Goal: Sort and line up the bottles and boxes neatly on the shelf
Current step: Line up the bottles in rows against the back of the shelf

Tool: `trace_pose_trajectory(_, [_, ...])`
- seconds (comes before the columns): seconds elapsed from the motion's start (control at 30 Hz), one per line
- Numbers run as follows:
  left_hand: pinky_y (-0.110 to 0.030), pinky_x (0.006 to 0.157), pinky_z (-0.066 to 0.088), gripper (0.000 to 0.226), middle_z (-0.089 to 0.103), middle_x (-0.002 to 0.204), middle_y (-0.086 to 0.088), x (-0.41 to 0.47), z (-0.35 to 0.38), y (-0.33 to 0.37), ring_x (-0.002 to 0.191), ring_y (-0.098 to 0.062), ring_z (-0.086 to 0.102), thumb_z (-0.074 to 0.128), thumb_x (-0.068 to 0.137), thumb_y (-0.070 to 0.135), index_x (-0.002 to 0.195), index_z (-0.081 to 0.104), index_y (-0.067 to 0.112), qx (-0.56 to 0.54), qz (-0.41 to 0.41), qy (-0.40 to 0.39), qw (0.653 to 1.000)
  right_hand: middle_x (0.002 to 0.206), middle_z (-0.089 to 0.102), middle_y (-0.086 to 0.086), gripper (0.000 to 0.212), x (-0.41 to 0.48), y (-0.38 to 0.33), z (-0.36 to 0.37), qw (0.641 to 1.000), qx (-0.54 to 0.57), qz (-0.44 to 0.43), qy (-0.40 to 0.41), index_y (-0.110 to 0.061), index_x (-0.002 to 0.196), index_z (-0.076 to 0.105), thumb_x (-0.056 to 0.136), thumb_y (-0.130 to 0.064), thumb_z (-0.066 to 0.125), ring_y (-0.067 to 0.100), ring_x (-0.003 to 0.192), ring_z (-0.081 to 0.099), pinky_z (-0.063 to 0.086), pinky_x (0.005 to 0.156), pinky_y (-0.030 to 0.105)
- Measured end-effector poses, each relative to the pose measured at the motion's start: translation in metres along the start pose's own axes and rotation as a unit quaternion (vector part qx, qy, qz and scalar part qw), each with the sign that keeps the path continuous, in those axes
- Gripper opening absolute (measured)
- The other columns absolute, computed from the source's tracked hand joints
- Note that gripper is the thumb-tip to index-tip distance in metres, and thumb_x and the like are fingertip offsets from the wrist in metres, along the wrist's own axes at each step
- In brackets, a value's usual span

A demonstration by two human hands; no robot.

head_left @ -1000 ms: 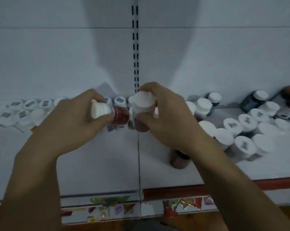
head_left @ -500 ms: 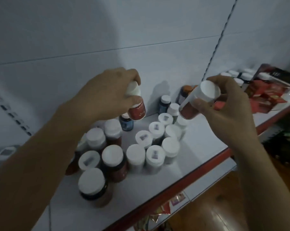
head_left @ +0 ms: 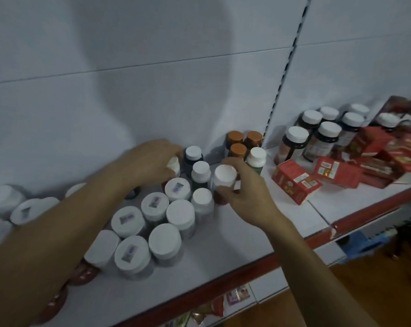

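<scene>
1. The right hand (head_left: 247, 197) has its fingers (head_left: 225, 193) wrapped around a white-capped bottle (head_left: 224, 177), dark red at its base, low over the shelf (head_left: 223, 237).
2. The left hand (head_left: 150, 161) curls its fingers over a smaller white-capped bottle (head_left: 173, 164) near the back wall; only its cap shows.
3. A cluster of white-lidded jars (head_left: 166, 223) stands touching at 7 o'clock of the right hand.
4. Three orange-capped bottles (head_left: 238, 143) stand at 12 o'clock, against the back wall.
5. Red boxes (head_left: 296, 180) lie tumbled at 3 o'clock, taller bottles (head_left: 322, 135) behind them.
6. Bare shelf lies open at 6 o'clock, to the red front edge (head_left: 223, 282).
</scene>
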State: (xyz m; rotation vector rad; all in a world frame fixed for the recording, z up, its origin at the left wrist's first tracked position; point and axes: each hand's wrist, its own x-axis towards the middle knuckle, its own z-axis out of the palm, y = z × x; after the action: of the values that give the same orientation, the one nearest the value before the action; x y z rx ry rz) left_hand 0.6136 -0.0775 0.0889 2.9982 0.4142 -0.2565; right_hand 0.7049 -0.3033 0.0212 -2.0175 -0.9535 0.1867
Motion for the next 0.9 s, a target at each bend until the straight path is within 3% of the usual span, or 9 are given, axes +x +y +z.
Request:
trace_pose_trajectory(0.1, [-0.044, 0.095, 0.046, 0.037, 0.053, 0.127, -0.004, 0.002, -0.005, 0.009, 0.116, -0.03, 0.054, 0.059, 0.096, 0.03, 0.133, 0.055, 0.028, 0.002, 0.008, 0.051, 0.999, 0.131, 0.057, -0.015, 0.06, 0.0, 0.008, -0.004, 0.999, 0.028, -0.006, -0.036, -0.034, 0.139, 0.047, 0.088, -0.026, 0.076, 0.002, 0.116, 0.053, 0.049, 0.092, 0.026])
trace_pose_trajectory(0.2, [-0.047, 0.09, 0.05, 0.03, 0.058, 0.121, 0.0, 0.008, -0.011, 0.026, 0.111, -0.027, 0.056, 0.058, 0.098, 0.037, 0.127, 0.058, 0.03, 0.003, 0.063, 0.131, 0.989, 0.125, 0.058, -0.012, 0.045, 0.006, 0.008, -0.027, 0.998, 0.035, -0.031, 0.043, -0.029, 0.133, 0.052, 0.093, -0.033, 0.07, 0.005, 0.112, 0.057, 0.05, 0.088, 0.024])
trace_pose_trajectory(0.3, [-0.037, 0.079, 0.044, 0.031, 0.06, 0.116, 0.005, 0.022, -0.008, 0.044, 0.106, -0.022, 0.057, 0.064, 0.094, 0.039, 0.124, 0.057, 0.033, 0.054, 0.071, 0.066, 0.994, 0.113, 0.059, -0.003, 0.033, 0.03, 0.022, -0.05, 0.989, -0.039, -0.008, 0.142, -0.019, 0.12, 0.057, 0.091, -0.022, 0.071, 0.02, 0.105, 0.056, 0.048, 0.086, 0.034])
trace_pose_trajectory(0.4, [-0.035, 0.074, 0.041, 0.027, 0.063, 0.113, 0.005, 0.04, 0.004, 0.05, 0.102, -0.022, 0.058, 0.069, 0.088, 0.034, 0.112, 0.055, 0.035, 0.113, 0.069, -0.013, 0.991, 0.114, 0.057, 0.01, 0.035, 0.057, 0.045, -0.054, 0.979, -0.169, 0.083, 0.073, -0.019, 0.114, 0.056, 0.085, -0.027, 0.074, 0.033, 0.105, 0.054, 0.044, 0.084, 0.037])
trace_pose_trajectory(0.5, [-0.036, 0.076, 0.045, 0.032, 0.063, 0.116, 0.005, 0.047, 0.011, 0.044, 0.103, -0.021, 0.058, 0.072, 0.087, 0.033, 0.116, 0.057, 0.035, 0.108, 0.078, -0.018, 0.991, 0.103, 0.058, 0.006, 0.027, 0.062, 0.05, -0.047, 0.978, -0.174, 0.111, 0.025, -0.019, 0.099, 0.052, 0.084, -0.023, 0.074, 0.031, 0.094, 0.056, 0.05, 0.078, 0.042])
trace_pose_trajectory(0.6, [-0.038, 0.08, 0.047, 0.034, 0.064, 0.115, 0.007, 0.033, -0.004, 0.033, 0.102, -0.019, 0.057, 0.071, 0.087, 0.038, 0.118, 0.058, 0.035, 0.047, 0.079, 0.024, 0.995, 0.1, 0.061, 0.005, 0.021, 0.055, 0.041, -0.055, 0.976, -0.186, 0.085, 0.071, -0.015, 0.095, 0.054, 0.084, -0.015, 0.072, 0.027, 0.089, 0.058, 0.052, 0.074, 0.042])
trace_pose_trajectory(0.67, [-0.04, 0.085, 0.05, 0.036, 0.063, 0.113, 0.004, 0.015, -0.023, 0.019, 0.096, -0.018, 0.055, 0.071, 0.088, 0.042, 0.121, 0.059, 0.032, -0.022, 0.06, 0.064, 0.996, 0.106, 0.06, 0.004, 0.03, 0.047, 0.023, -0.065, 0.979, -0.16, 0.041, 0.117, -0.017, 0.107, 0.053, 0.086, -0.018, 0.073, 0.024, 0.091, 0.058, 0.052, 0.075, 0.042])
trace_pose_trajectory(0.73, [-0.04, 0.083, 0.051, 0.038, 0.065, 0.106, 0.005, -0.01, -0.044, 0.002, 0.09, -0.016, 0.058, 0.066, 0.087, 0.051, 0.118, 0.061, 0.028, -0.081, 0.044, 0.11, 0.99, 0.108, 0.058, 0.0, 0.039, 0.043, -0.009, -0.073, 0.982, -0.115, -0.026, 0.147, -0.02, 0.119, 0.049, 0.088, -0.021, 0.073, 0.018, 0.085, 0.057, 0.049, 0.07, 0.033])
trace_pose_trajectory(0.9, [-0.036, 0.073, 0.049, 0.055, 0.065, 0.089, 0.011, -0.1, -0.078, -0.058, 0.082, -0.014, 0.061, 0.038, 0.084, 0.072, 0.104, 0.063, 0.028, -0.094, -0.024, 0.227, 0.969, 0.106, 0.059, -0.002, 0.044, 0.051, -0.105, -0.047, 0.986, -0.05, -0.135, 0.082, -0.03, 0.135, 0.051, 0.093, -0.028, 0.067, 0.012, 0.078, 0.06, 0.047, 0.071, 0.027])
